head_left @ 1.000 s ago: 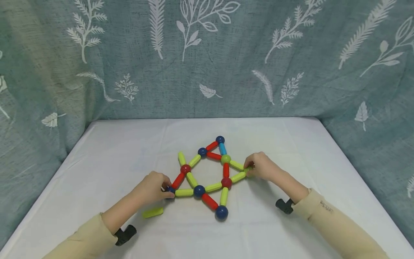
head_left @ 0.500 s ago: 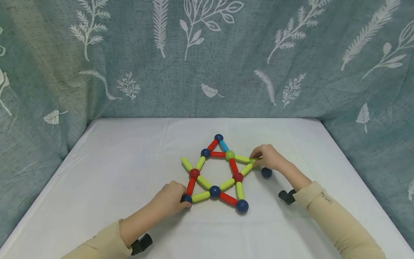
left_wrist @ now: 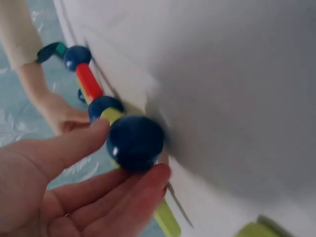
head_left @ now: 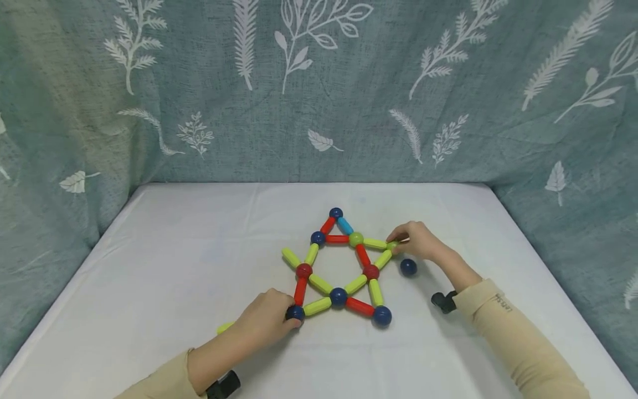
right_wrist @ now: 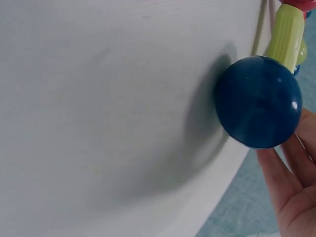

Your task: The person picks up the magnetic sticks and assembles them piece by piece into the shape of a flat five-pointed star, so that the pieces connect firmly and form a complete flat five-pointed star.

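On the white cloth lies a flat frame of magnetic sticks and balls: yellow-green, red and blue sticks joined by blue, red and green balls. My left hand [head_left: 266, 318] pinches the dark blue ball [left_wrist: 135, 143] at its near left corner between thumb and fingers. At the right corner, my right hand [head_left: 416, 241] pinches a green ball [head_left: 392, 246] where two yellow-green sticks meet. A loose dark blue ball [head_left: 408, 267] sits just below the right hand; it looms large in the right wrist view. One yellow-green stick [head_left: 290, 257] sticks out from a red ball [head_left: 304, 271] with its end free.
A loose yellow-green stick [head_left: 224, 327] lies left of the frame, partly hidden behind the left forearm. The white cloth [head_left: 174, 249] covers the table. Behind it hangs a teal curtain [head_left: 319, 111] with white leaf prints.
The frame has slid right and turned a little, both hands moving with it, the left farther. The loose blue ball has come into view beneath the right hand.
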The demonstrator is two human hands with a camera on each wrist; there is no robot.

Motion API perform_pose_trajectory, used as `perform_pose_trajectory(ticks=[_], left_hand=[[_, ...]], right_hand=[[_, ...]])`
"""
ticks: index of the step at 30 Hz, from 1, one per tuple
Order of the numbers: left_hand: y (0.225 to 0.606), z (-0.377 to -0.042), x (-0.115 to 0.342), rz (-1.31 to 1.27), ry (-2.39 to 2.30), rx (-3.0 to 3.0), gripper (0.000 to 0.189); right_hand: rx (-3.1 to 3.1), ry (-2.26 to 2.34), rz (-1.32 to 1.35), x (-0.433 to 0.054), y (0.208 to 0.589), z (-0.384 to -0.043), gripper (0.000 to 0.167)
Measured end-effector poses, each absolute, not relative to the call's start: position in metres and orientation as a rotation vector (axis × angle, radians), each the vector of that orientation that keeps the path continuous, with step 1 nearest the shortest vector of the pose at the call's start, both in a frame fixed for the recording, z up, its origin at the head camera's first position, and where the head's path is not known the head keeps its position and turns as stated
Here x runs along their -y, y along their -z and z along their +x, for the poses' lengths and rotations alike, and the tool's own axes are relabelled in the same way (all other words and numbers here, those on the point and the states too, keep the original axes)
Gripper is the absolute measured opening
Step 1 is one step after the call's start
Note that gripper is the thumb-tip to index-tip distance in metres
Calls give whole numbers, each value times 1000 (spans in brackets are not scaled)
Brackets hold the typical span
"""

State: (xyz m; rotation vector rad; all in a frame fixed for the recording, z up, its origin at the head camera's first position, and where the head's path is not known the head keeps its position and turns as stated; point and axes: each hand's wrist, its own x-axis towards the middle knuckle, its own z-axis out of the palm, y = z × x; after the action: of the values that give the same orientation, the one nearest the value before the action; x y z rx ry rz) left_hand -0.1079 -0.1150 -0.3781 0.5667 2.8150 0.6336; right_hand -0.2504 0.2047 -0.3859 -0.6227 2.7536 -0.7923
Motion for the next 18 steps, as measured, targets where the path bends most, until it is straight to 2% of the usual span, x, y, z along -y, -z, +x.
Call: perform_pose_trajectory(ticks=[7, 12, 18], left_hand=[[374, -99, 153, 444, -531, -2862, 39], [378, -92, 192, 456, -591, -2873, 48], [390, -88, 224, 449, -726, -2820, 48]], right_hand=[[-2742, 848, -621, -208, 390, -251, 23], [-2740, 867, -613, -209, 390, -250, 23], [-2730, 878, -594, -210, 390, -249, 23]])
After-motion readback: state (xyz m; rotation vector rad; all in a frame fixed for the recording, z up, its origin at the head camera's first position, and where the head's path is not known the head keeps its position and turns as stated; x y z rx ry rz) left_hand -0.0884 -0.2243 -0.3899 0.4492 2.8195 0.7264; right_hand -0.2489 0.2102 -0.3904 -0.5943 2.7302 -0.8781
